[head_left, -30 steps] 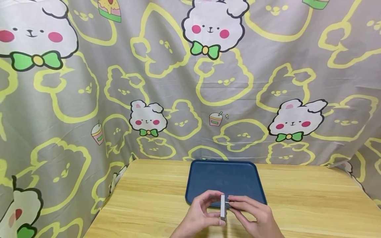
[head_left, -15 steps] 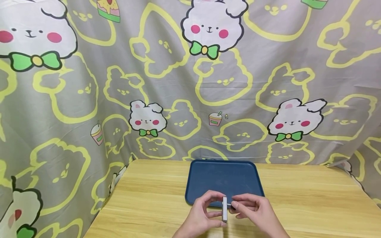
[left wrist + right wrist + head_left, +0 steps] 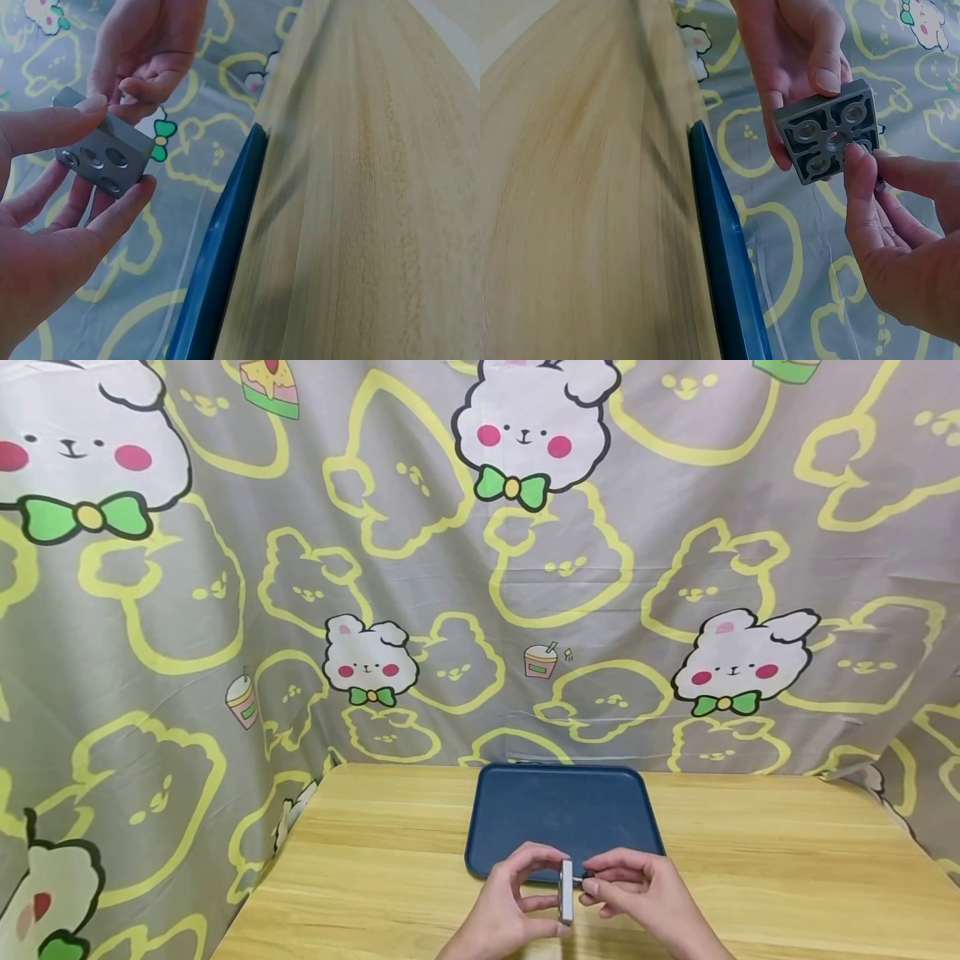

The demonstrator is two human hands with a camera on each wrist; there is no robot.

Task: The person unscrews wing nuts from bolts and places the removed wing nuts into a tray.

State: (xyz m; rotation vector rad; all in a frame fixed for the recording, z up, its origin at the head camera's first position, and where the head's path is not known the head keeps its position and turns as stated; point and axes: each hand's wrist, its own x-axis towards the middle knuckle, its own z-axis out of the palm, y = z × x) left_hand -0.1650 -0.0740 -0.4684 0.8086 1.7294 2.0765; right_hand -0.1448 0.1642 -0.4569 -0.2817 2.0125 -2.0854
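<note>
Grey block [image 3: 566,893] and pin [image 3: 588,875] are gripped by left [image 3: 497,902] and right hands [image 3: 647,893] respectively, near a blue tray [image 3: 562,810].

A second ago the right grip [image 3: 641,893] held its straighter fingers and thumb apart at the thin rod [image 3: 577,881]; now its fingers curl and the thumb [image 3: 592,887] meets them in a pinch. Since half a second ago the thumb has dropped, baring the rod's dark end [image 3: 588,875]. The metal block [image 3: 566,895] sits slightly nearer the worktop's [image 3: 360,860] near and right edges.
</note>
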